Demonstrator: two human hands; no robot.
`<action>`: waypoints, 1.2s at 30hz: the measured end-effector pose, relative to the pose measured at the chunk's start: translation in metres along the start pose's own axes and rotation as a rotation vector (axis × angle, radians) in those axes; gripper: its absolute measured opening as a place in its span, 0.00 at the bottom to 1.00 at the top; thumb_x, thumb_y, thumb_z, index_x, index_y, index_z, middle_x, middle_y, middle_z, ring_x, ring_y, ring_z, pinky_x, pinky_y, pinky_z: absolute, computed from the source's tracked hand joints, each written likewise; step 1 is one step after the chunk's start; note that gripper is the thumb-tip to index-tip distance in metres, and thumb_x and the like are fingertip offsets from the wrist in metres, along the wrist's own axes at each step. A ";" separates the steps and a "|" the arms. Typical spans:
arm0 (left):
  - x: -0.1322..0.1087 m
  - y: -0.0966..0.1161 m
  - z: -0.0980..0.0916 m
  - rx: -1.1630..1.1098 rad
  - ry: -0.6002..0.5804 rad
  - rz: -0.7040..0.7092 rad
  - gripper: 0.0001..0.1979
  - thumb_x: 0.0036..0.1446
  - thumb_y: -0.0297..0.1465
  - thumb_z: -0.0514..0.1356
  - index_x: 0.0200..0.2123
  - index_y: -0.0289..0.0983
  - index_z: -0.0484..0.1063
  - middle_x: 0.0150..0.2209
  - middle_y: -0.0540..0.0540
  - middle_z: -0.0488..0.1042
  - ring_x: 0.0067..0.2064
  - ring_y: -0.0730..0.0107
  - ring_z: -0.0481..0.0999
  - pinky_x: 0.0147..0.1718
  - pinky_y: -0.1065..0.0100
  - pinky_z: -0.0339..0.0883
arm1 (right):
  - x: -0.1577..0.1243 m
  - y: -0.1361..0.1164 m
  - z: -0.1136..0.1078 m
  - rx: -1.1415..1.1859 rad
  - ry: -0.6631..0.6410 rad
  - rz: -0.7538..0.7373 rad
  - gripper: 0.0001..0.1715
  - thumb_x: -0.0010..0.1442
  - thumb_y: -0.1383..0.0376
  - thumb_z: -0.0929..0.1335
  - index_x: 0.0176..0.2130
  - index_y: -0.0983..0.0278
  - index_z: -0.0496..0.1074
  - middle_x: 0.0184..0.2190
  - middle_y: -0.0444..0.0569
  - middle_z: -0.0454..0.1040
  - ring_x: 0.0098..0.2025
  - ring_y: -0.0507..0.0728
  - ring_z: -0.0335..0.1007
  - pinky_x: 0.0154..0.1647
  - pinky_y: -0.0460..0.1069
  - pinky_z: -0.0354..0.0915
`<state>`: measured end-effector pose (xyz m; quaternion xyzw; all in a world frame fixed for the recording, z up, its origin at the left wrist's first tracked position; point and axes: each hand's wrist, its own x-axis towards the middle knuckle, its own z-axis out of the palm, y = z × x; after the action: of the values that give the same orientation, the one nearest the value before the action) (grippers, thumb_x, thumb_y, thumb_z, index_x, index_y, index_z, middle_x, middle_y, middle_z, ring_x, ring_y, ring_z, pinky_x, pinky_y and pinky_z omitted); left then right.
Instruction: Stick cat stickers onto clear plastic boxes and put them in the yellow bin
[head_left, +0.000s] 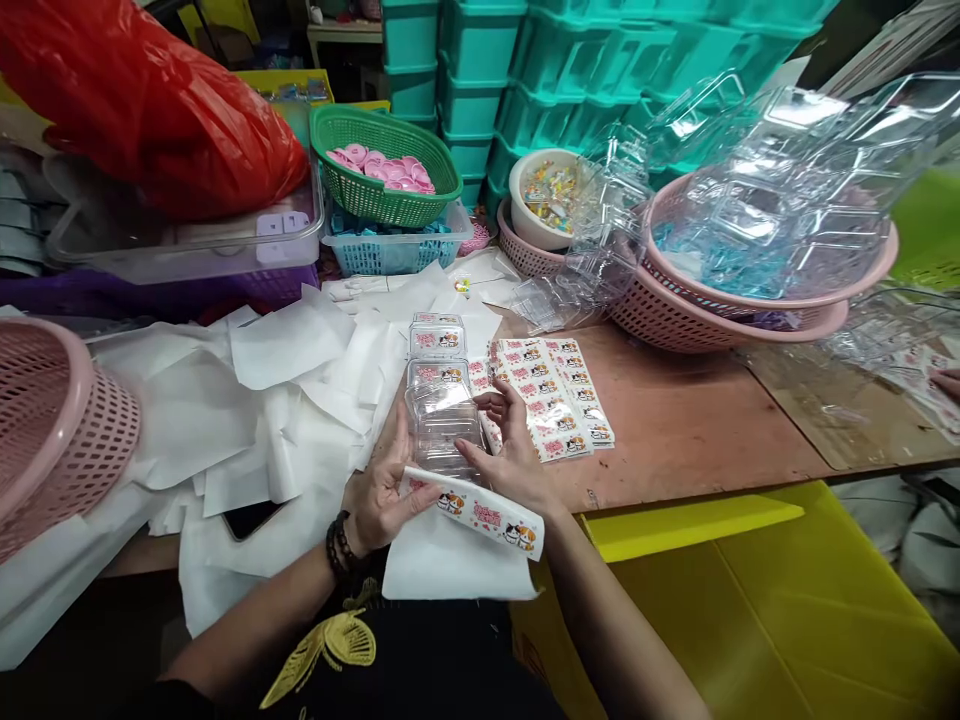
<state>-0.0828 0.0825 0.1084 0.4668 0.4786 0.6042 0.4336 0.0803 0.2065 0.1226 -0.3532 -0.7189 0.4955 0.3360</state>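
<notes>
My left hand (385, 492), with a dark bead bracelet at its wrist, pinches a curled sticker sheet (491, 518) under the thumb. The sheet carries cartoon cats and pink lettering, and its white backing hangs down in front of me. My right hand (510, 440) grips the right side of a clear plastic box (444, 450), thumb over the top. The left fingers reach along the box's left side; whether they press on it I cannot tell. Just beyond stand clear boxes with cat stickers (437, 338), in a row. More sticker sheets (551, 400) lie right of my right hand.
Loose white backing papers (300, 400) cover the left, partly over a phone (255, 520). Pink baskets stand left (112, 410) and right (675, 320), the right one heaped with clear boxes (795, 190). A green basket (386, 200) holds pink pieces. Another person's hand (946, 383) shows far right.
</notes>
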 end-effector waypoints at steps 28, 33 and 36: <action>-0.018 0.012 -0.001 0.158 -0.069 -0.032 0.14 0.61 0.38 0.62 0.47 0.39 0.79 0.73 0.50 0.42 0.70 0.47 0.56 0.67 0.52 0.56 | 0.022 -0.044 -0.029 0.223 -0.126 0.257 0.17 0.57 0.51 0.73 0.32 0.61 0.71 0.27 0.45 0.75 0.26 0.52 0.67 0.23 0.48 0.62; -0.019 0.012 -0.007 0.201 -0.105 -0.036 0.09 0.61 0.35 0.62 0.38 0.39 0.82 0.73 0.52 0.44 0.69 0.45 0.56 0.68 0.51 0.53 | 0.031 -0.039 -0.022 0.254 -0.315 0.405 0.22 0.53 0.47 0.74 0.32 0.62 0.70 0.21 0.42 0.72 0.20 0.49 0.62 0.18 0.46 0.56; -0.018 0.012 -0.009 0.207 -0.116 -0.046 0.10 0.60 0.34 0.63 0.41 0.40 0.82 0.72 0.50 0.50 0.70 0.46 0.55 0.69 0.49 0.50 | 0.031 -0.035 -0.012 0.271 -0.161 0.304 0.21 0.53 0.49 0.75 0.32 0.61 0.70 0.23 0.42 0.70 0.25 0.51 0.65 0.24 0.47 0.62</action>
<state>-0.0887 0.0614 0.1162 0.5323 0.5231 0.5132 0.4238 0.0678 0.2295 0.1633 -0.3687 -0.6086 0.6591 0.2434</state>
